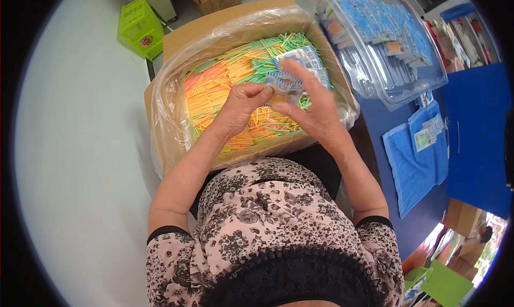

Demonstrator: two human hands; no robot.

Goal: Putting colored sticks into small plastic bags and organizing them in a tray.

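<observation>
A small clear plastic packet (292, 84) with a blue-and-white patterned top and something orange inside is held over the large box. My left hand (242, 104) pinches its left edge between thumb and fingertips. My right hand (319, 110) is at the packet's right side, thumb and index finger spread apart; its thumb tip is close to the packet's lower part. Under both hands, short thin sticks (219, 101) in orange, yellow, pink and green fill the cardboard box (227, 22), which has a clear plastic liner. More blue-and-white packets (309, 54) lie on the sticks behind my right hand.
On the dark blue table to the right stands a clear plastic bin (438, 83) piled with blue packets (393, 18). Nearer lies a blue towel (409, 170) with several packets on it. A lime-green crate (140, 26) stands at far left, by the white wall (80, 146).
</observation>
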